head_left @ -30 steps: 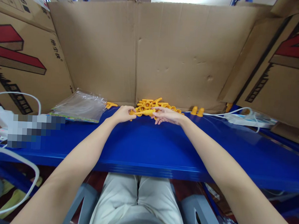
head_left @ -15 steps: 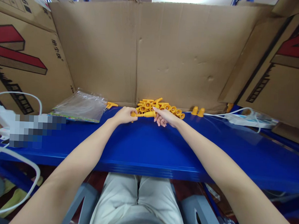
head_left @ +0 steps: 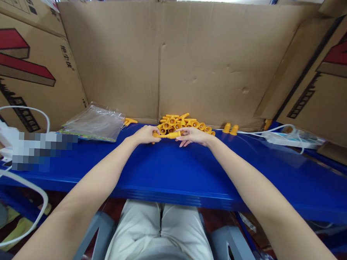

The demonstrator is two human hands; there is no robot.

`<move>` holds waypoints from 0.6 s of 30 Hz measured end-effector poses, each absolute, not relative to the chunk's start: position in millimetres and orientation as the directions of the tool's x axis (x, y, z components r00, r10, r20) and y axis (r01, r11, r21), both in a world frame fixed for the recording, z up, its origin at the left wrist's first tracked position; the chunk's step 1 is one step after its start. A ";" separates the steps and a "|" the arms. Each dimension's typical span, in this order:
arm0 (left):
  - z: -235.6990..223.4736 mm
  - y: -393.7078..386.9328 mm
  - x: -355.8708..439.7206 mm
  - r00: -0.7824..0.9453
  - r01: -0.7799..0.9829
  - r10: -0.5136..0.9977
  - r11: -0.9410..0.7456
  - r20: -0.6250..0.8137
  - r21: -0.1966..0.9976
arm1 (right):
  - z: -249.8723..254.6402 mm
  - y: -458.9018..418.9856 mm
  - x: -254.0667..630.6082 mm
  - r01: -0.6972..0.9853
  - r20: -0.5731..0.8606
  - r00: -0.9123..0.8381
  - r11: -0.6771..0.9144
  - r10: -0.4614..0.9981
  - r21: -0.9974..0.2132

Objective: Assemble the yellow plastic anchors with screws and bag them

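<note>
A heap of small yellow plastic parts (head_left: 182, 122) lies on the blue table (head_left: 188, 173) against the cardboard back wall. Just in front of it, my left hand (head_left: 144, 135) and my right hand (head_left: 194, 135) hold a yellow rod-shaped piece (head_left: 169, 135) between them, one hand at each end. My left fingers pinch its thin left end; my right fingers grip the thicker right end. Two yellow caps (head_left: 230, 129) stand upright to the right of the heap, and a single yellow part (head_left: 129, 121) lies to its left.
A stack of clear plastic bags (head_left: 92, 122) lies at the left. A white power strip with cable (head_left: 289, 139) sits at the right, and a white charger and cable (head_left: 4, 136) at far left. Cardboard walls (head_left: 212, 62) enclose the table on three sides.
Both hands have drawn slightly nearer with the yellow rod, and my right hand has shifted its fingers along the rod's right end, uncovering more of the heap behind.
</note>
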State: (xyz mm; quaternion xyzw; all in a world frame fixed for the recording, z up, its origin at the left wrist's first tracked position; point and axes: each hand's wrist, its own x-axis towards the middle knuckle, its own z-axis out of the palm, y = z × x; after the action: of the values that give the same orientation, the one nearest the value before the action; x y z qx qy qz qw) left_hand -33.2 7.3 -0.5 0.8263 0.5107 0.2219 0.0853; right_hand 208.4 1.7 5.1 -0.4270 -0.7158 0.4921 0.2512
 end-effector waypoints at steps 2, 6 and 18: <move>-0.7 7.2 -33.4 0.388 0.799 0.880 -0.469 0.274 0.376 | 4.8 2.0 208.5 0.359 -0.057 -0.510 0.152 0.859 -0.921; 0.8 5.9 -33.3 0.399 0.795 0.867 -0.490 0.299 0.357 | 5.3 2.0 209.5 0.356 -0.054 -0.509 0.154 0.859 -0.922; 2.6 4.5 -32.8 0.396 0.794 0.868 -0.487 0.299 0.363 | 4.4 4.1 210.8 0.344 -0.048 -0.527 0.162 0.849 -0.925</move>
State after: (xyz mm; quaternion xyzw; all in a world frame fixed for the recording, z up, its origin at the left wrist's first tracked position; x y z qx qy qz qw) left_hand -32.8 4.5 2.6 0.8316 0.4997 0.2285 0.0810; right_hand 210.8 4.1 4.4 -0.4150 -0.7186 0.4969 0.2538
